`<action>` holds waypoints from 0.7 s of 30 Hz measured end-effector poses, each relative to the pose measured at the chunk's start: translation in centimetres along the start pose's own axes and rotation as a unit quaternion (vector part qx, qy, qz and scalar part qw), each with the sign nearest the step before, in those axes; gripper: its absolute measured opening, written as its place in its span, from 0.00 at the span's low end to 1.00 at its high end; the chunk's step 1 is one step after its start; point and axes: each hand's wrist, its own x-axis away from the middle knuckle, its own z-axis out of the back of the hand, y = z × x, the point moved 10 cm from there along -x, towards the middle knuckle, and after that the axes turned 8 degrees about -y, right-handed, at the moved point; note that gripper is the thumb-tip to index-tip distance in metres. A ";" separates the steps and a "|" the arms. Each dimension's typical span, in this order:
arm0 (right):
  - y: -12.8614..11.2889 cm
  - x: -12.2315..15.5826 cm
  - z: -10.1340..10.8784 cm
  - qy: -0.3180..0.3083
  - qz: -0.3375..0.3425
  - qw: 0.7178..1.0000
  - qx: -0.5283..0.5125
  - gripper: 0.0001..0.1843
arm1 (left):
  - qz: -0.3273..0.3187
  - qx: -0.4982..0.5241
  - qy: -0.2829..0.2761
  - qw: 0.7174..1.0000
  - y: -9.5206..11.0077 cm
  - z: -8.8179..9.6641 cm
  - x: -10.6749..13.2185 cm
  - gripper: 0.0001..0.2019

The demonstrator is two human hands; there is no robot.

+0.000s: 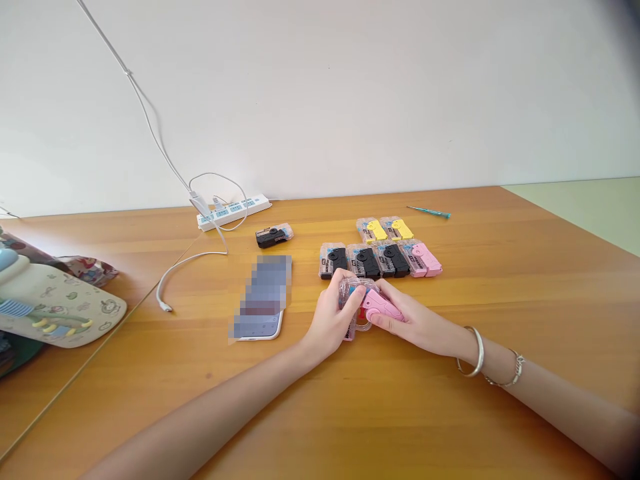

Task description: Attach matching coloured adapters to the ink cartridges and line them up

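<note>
Between my two hands is a pink and clear plastic folding toy gun (383, 306), partly unfolded, with a bit of red showing near a clear ring below. My left hand (329, 319) is closed around its clear part. My right hand (411, 319) grips the pink part. Fingers hide some of it. Just beyond lie similar folded toys side by side: several black ones, such as this black toy (367, 263), and a pink toy (425, 259) at the row's right end. Two yellow toys (399, 229) sit behind that row.
Another black toy (273, 236) lies apart, left of the row. A phone (260, 331) with a blurred screen is left of my hands. A power strip (234, 213) and white cable (193, 256) are behind it. A patterned bottle (70, 307) is far left, a screwdriver (434, 213) back right.
</note>
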 end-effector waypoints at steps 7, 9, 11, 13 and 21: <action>0.1 -0.1 -0.1 -0.005 -0.011 1.000 0.014 0.17 | 0.000 0.010 0.005 1.000 -0.1 -0.1 0.1 0.08; 0.1 -0.2 -0.2 -0.009 -0.012 1.000 0.003 0.17 | 0.000 0.017 0.001 1.000 -0.2 -0.1 0.1 0.09; 0.2 -0.3 -0.2 -0.010 -0.012 1.000 -0.009 0.17 | 0.000 0.022 -0.004 1.000 -0.3 -0.2 0.0 0.09; 0.2 -0.3 -0.3 -0.006 -0.010 1.000 -0.017 0.16 | 0.000 0.021 -0.008 1.000 -0.3 -0.3 0.0 0.09; 1.6 0.0 -0.7 0.012 -0.048 0.995 -0.089 0.18 | 0.002 -0.032 -0.016 0.999 0.0 -0.3 -0.1 0.11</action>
